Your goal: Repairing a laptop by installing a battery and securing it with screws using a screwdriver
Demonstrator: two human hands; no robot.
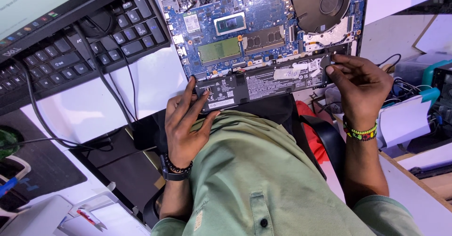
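Note:
An opened laptop (263,24) lies bottom-up on the white desk, its blue circuit board, memory modules and black fan exposed. A long black battery pack (268,80) with white labels sits along the laptop's near edge. My left hand (186,123) grips the battery's left end, thumb underneath and fingers on top. My right hand (360,83) pinches the battery's right end with its fingertips. Both wrists wear beaded bracelets.
A black keyboard (80,43) lies at the upper left under a monitor's edge (42,10), with black cables (108,90) trailing across the white desk (150,85). A chair armrest (329,142), boxes and tangled wires crowd the right side.

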